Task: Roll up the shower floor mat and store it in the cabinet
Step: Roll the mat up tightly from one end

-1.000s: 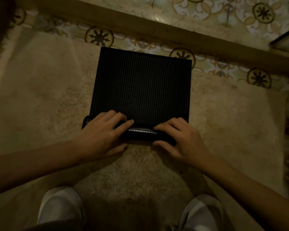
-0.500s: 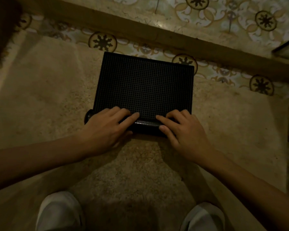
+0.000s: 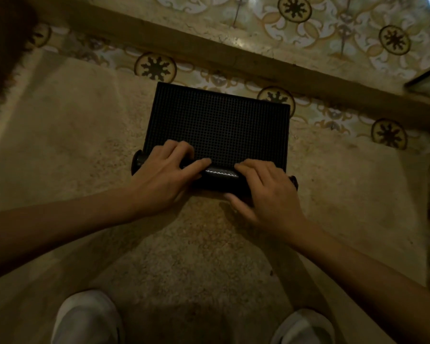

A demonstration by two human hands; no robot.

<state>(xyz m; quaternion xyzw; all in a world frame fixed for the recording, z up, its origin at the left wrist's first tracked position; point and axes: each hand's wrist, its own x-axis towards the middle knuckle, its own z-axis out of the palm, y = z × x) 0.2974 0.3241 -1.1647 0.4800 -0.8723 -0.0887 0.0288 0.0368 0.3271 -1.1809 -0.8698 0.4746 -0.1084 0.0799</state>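
On the beige rug (image 3: 67, 150), in the head view, the black shower mat (image 3: 216, 125) lies flat with its near end already wound into a roll (image 3: 220, 173). The left hand (image 3: 159, 180) presses on the left part of this roll, fingers curved over the top and touching the grid surface. The right hand (image 3: 271, 192) covers the right part, fingers bent over the top and the thumb under the near side. Both hands hold the roll between fingers and palm, not tightly clenched.

The roll looks uneven: its left end sticks out past the mat's left edge, and the right end also shows beside the right hand. If one hand pushes faster than the other, the roll will probably go crooked and become a cone, and then it may not stay closed. The rubber also seems springy, so it could unroll when the fingers lift to take a new grip.

The far edge of the mat reaches past the rug onto the patterned tile (image 3: 157, 68) and lies near the wooden threshold (image 3: 233, 53). In my judgement there is enough flat mat ahead to finish rolling, with free rug on both sides. Two white shoes (image 3: 85, 316) stand near the person, well apart from the mat. The cabinet is not visible.
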